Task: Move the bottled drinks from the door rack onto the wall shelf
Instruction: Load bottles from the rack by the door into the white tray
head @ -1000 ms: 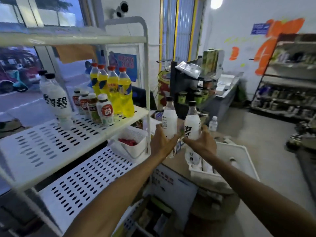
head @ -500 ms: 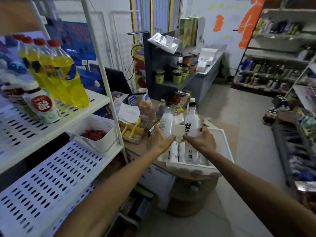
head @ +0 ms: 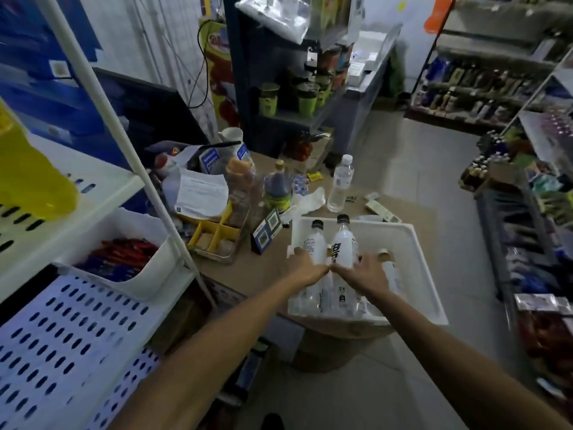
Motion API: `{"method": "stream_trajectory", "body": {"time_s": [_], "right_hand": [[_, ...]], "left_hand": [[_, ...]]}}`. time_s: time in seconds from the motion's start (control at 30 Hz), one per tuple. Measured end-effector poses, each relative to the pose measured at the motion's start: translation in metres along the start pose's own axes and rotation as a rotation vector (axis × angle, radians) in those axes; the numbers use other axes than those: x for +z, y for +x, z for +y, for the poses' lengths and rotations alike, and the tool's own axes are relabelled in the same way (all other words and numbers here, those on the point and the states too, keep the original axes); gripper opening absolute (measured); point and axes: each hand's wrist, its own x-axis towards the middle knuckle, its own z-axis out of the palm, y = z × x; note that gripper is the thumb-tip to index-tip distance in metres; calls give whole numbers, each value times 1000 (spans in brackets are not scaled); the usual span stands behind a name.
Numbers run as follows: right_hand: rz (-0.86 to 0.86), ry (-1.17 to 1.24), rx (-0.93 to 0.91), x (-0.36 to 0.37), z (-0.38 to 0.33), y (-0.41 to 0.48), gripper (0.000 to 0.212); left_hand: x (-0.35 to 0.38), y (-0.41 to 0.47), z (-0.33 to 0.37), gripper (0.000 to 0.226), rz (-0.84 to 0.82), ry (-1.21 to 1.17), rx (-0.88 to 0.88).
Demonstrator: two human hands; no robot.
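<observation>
The left hand (head: 305, 268) is curled round one bottle (head: 314, 243), the right hand (head: 366, 274) round a second bottle (head: 342, 240), both in the rack (head: 418, 259); these and others beneath are yet to be shelved.

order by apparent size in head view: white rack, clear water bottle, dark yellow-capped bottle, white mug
1. white rack
2. clear water bottle and dark yellow-capped bottle: alike, unranked
3. white mug, though farther and partly hidden

1. The door rack (head: 429, 274) sat on the table (head: 412, 209), right of the wall shelf (head: 77, 321).
2. Two bottles (head: 342, 240) stood side by side in it.
3. A water bottle (head: 339, 184) stood behind it.
</observation>
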Motion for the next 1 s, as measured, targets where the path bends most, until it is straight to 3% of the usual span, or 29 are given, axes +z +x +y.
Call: {"method": "stream_trajectory", "body": {"time_s": [0.2,0.37,0.53,0.63,1.0], "right_hand": [[-94,-26,96,20,24,34,76],[-180,-105,82,29,13,44,52],[-272,-104,77,36,20,52,64],[-344,-86,71,33,16,53,50],[-511,-120,115,21,15,51,49]], "left_hand": [[19,29,3,77,57,88,-82],[26,29,6,77,77,195,-56],[27,30,3,78,6,478,61],[30,29,-2,78,-27,608,117],[26,14,-2,69,-54,651,142]]}}
